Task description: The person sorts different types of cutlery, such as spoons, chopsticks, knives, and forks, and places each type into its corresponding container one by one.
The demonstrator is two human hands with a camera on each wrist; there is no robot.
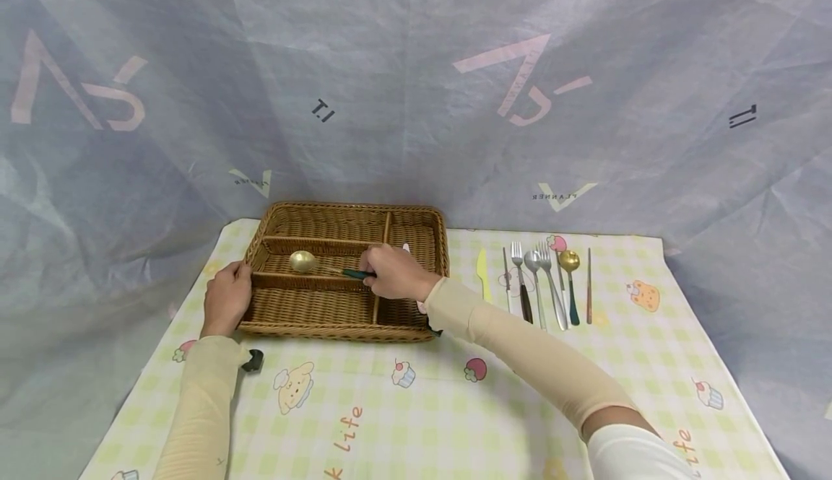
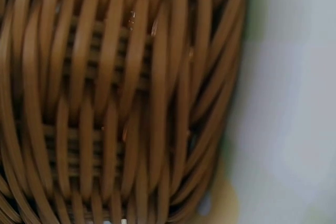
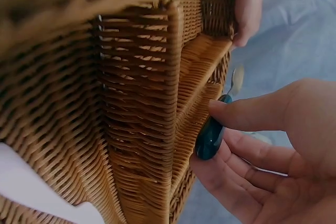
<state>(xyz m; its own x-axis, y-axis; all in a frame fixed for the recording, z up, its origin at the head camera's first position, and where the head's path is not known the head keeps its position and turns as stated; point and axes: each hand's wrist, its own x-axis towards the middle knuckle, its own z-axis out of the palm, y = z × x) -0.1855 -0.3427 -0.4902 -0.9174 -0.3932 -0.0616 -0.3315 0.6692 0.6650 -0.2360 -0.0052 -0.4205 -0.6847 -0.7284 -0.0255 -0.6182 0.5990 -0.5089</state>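
- Nearest to us, at the lower edge, we see the left forearm's beige sleeve (image 1: 195, 408) and, across from it, the right arm's white sleeve (image 1: 633, 455).
- At the far left, the left hand (image 1: 227, 296) has its fingers curled over the side of the wicker basket (image 1: 338, 333), which we take as steadying.
- In the basket's middle long compartment, or just above it, we find the green-handled spoon (image 1: 302, 260), bowl toward the left; we cannot tell whether it touches the wicker floor. We judge this step under way, the spoon not yet let go.
- The right hand (image 1: 396, 272) has thumb and fingers pinched together on the spoon's handle, as the right wrist view shows clearly.
- In the right-hand compartment we see a white piece (image 3: 42, 187), partly hidden by the right arm in the head view; we count that as placed.
- Right of the basket, the rest lies on the checked tablecloth (image 1: 416, 437), and we judge it not yet dealt with: a yellow knife (image 1: 482, 274), a white-ended stick (image 1: 507, 278), a dark-handled fork (image 1: 523, 289), a silver spoon (image 1: 536, 285), a silver fork (image 1: 553, 289), a second thin stick (image 1: 561, 278), a gold spoon (image 1: 571, 289) and a brown stick (image 1: 589, 285).
- With more pieces outside than in, we would call it early going.
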